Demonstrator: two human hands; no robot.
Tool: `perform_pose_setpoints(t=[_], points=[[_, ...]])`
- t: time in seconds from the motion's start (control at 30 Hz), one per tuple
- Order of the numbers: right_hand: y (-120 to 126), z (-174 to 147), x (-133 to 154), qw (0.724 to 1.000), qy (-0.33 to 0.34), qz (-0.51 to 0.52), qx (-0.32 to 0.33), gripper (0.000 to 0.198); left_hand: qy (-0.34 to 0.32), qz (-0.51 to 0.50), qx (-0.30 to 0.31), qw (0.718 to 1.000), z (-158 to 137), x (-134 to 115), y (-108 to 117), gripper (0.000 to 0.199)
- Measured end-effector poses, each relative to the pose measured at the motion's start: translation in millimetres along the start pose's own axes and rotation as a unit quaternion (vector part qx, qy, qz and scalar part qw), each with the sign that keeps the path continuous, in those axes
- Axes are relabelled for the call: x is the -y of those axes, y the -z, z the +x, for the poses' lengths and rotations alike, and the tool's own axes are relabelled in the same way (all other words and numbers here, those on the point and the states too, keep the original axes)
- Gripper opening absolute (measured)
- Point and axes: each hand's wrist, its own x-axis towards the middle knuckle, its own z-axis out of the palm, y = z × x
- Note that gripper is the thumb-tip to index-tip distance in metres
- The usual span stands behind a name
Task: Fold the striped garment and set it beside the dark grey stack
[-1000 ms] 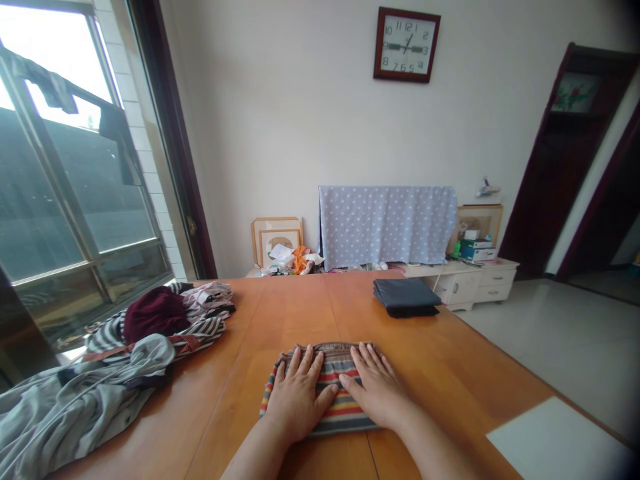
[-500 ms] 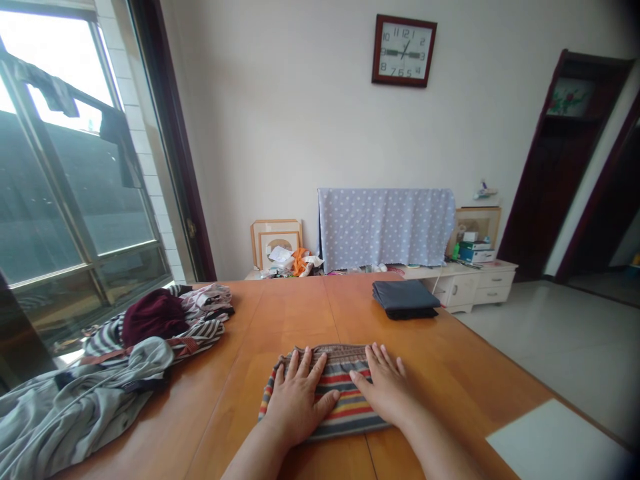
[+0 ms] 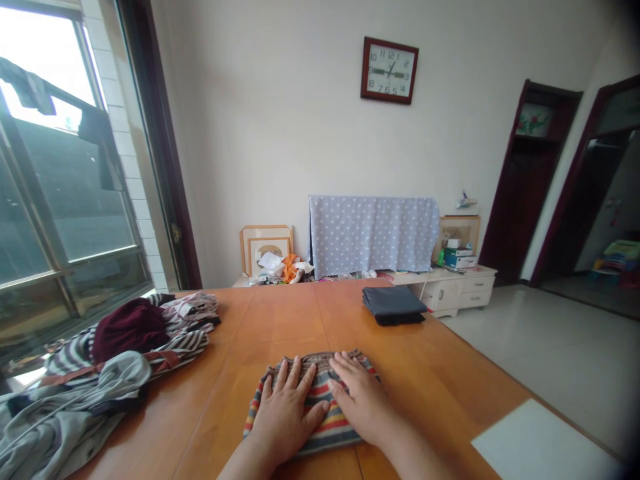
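Note:
A striped garment (image 3: 325, 427) in grey, red and yellow, with a brown gathered waistband along its far edge, lies folded flat on the wooden table (image 3: 280, 327). My left hand (image 3: 287, 413) rests on its left half, fingers spread and pointing away from me. Over the right half lies my right hand (image 3: 357, 397), palm down, its fingers stretched toward the waistband. Neither hand grips the cloth; both press on it from above. Parts of the stripes are hidden under the hands.
Loose clothes (image 3: 135, 333) are heaped along the table's left side. A folded dark stack (image 3: 394, 305) sits near the far right edge. A pale sheet (image 3: 540, 440) lies at the near right corner. Behind the table stands a low white cabinet (image 3: 463, 291).
My right hand has slid leftward over the garment, closer to my left hand, and the right end of the waistband now shows. The camera view has turned slightly right and up.

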Motion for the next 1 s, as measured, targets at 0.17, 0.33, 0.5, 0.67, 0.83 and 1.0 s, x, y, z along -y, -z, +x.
perform_pose_setpoints(t=[0.17, 0.33, 0.5, 0.67, 0.83, 1.0], points=[[-8.3, -0.6, -2.6, 0.991, -0.047, -0.053, 0.112, 0.070, 0.007, 0.004, -0.009, 1.000, 0.7, 1.1, -2.7, 0.079], [-7.5, 0.8, -5.4, 0.989, -0.064, -0.047, 0.124, 0.073, 0.029, 0.001, -0.016, 0.999, 1.1, 3.3, -3.8, 0.087], [-8.9, 2.7, -9.8, 0.989, -0.083, -0.035, 0.117, 0.076, 0.033, -0.003, -0.014, 0.999, 0.9, 6.1, -4.3, 0.089], [-9.1, 5.0, -15.2, 0.989, -0.099, -0.031, 0.109, 0.076, 0.039, -0.009, -0.011, 0.999, 1.2, 8.8, -5.2, 0.090], [-10.1, 7.5, -20.6, 0.990, -0.110, 0.009, 0.083, 0.069, 0.039, -0.016, -0.008, 0.999, 1.3, 9.6, -4.0, 0.090], [-16.5, 11.5, -30.0, 0.991, -0.122, 0.054, 0.028, 0.063, 0.035, -0.028, -0.011, 0.999, 0.7, 10.3, -0.7, 0.087]])
